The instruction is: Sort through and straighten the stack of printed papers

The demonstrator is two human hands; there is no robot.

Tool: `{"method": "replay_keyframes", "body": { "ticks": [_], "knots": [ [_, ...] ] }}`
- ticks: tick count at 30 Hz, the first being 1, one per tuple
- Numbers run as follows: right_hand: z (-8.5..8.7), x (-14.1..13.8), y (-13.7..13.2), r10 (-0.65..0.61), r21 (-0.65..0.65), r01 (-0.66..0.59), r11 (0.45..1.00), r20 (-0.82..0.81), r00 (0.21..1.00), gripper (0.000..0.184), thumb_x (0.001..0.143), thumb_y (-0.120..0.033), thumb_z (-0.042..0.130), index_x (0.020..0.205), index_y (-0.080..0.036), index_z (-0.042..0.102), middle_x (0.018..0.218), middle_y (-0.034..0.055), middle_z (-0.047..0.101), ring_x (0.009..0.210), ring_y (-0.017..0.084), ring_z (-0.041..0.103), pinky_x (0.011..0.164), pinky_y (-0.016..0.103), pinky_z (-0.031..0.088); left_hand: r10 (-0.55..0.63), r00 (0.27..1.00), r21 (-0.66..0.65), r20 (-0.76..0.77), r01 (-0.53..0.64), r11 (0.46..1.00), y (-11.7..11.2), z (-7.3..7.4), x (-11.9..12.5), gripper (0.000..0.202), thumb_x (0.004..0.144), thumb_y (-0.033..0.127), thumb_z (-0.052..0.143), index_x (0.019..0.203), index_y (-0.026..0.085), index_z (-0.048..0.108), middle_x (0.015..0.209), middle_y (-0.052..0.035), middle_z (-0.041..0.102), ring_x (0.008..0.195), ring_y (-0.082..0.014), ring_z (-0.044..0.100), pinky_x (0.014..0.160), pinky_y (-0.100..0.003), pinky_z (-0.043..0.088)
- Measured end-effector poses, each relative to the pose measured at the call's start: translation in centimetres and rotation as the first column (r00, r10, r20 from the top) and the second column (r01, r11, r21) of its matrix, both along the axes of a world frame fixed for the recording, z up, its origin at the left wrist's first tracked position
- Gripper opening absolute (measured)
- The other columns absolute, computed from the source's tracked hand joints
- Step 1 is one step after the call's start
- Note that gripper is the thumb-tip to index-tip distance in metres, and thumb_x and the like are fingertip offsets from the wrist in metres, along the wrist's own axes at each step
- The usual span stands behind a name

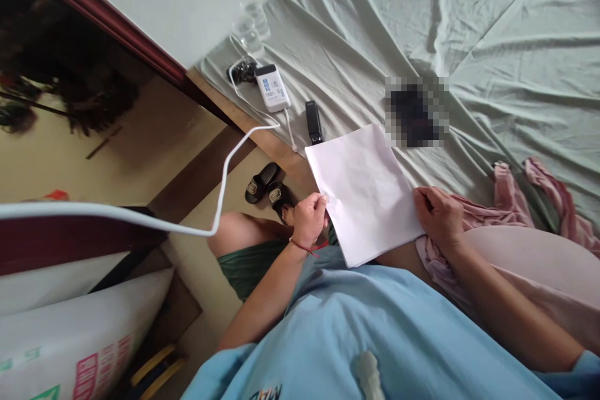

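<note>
While I sat at the edge of the bed [492, 25], a white sheet of paper [363, 190] lay across my lap and partly on the pale green bedsheet. My left hand [308, 219] had its grip closed on the paper's left edge, thumb and fingertips pinching it; a red string circled that wrist. My right hand [438, 215] rested on the paper's right edge, fingers curled down over it, pressing rather than pinching, with a pink cloth [515, 200] beneath and beside it. Just beyond the paper's far corner lay a small black device [313, 122], and farther up a white power bank [272, 87] with a white cable [225, 181] running off the bed toward the left. A clear glass [250, 28] stood near the wall. A pair of black sandals [268, 184] sat on the floor below the bed's edge, near my bare knee.
</note>
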State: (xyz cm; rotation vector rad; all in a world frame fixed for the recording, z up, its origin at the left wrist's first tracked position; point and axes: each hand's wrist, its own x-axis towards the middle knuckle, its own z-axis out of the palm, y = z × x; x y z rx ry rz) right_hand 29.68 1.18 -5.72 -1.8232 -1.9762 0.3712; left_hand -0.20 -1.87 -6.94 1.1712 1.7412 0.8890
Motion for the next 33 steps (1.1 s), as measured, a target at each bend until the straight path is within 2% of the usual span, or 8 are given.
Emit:
{"method": "replay_keyframes", "body": {
  "ticks": [8,14,18,23,33],
  "knots": [
    [-0.8,0.2,-0.2,0.033,0.077,-0.042,0.996,0.115,0.993,0.032,0.101,-0.036,0.045,0.092,-0.019,0.071,0.086,0.0079,0.073,0.080,0.022,0.066,0.071,0.032,0.042,0.008,1.000,0.000,-0.013,-0.008,1.000,0.2,0.2,0.2,0.041,0.096,0.046,0.052,0.065,0.020,0.054,0.042,0.0033,0.049,0.040,-0.0115,0.048,0.049,-0.023,0.036],
    [-1.1,0.7,-0.2,0.066,0.130,-0.071,0.989,0.043,0.997,0.031,0.100,-0.040,0.049,0.084,-0.020,0.067,0.073,0.0032,0.067,0.068,0.018,0.061,0.066,0.030,0.041,-0.040,0.999,-0.009,0.028,0.041,0.999,0.5,0.4,0.2,0.041,0.096,0.045,0.048,0.063,0.020,0.050,0.041,0.0037,0.047,0.039,-0.0115,0.048,0.050,-0.023,0.037],
    [-1.0,0.7,-0.2,0.074,0.128,-0.076,0.989,0.015,0.997,0.032,0.099,-0.042,0.050,0.082,-0.020,0.065,0.071,0.0024,0.064,0.065,0.017,0.058,0.064,0.029,0.039,-0.036,0.999,-0.011,-0.007,0.036,0.999,0.5,-0.2,0.2,0.041,0.096,0.046,0.047,0.065,0.020,0.051,0.043,0.0025,0.050,0.043,-0.0124,0.051,0.053,-0.024,0.038],
    [-1.0,0.4,-0.1,0.059,0.117,-0.065,0.991,0.053,0.997,0.032,0.099,-0.042,0.051,0.080,-0.020,0.064,0.071,0.0027,0.064,0.067,0.018,0.058,0.066,0.030,0.039,-0.011,1.000,-0.026,0.016,0.011,1.000,0.4,-0.8,0.1,0.037,0.094,0.047,0.048,0.071,0.019,0.057,0.041,0.0027,0.048,0.039,-0.0137,0.049,0.049,-0.026,0.037],
    [-1.1,0.5,-0.1,0.063,0.136,-0.076,0.988,0.099,0.993,0.030,0.098,-0.040,0.052,0.079,-0.020,0.063,0.069,0.0014,0.062,0.065,0.017,0.057,0.064,0.029,0.038,-0.062,0.995,0.027,-0.073,0.065,0.998,0.3,-1.1,-0.1,0.041,0.098,0.044,0.047,0.067,0.019,0.053,0.047,0.0002,0.050,0.049,-0.0136,0.050,0.057,-0.026,0.038]
  ]
}}
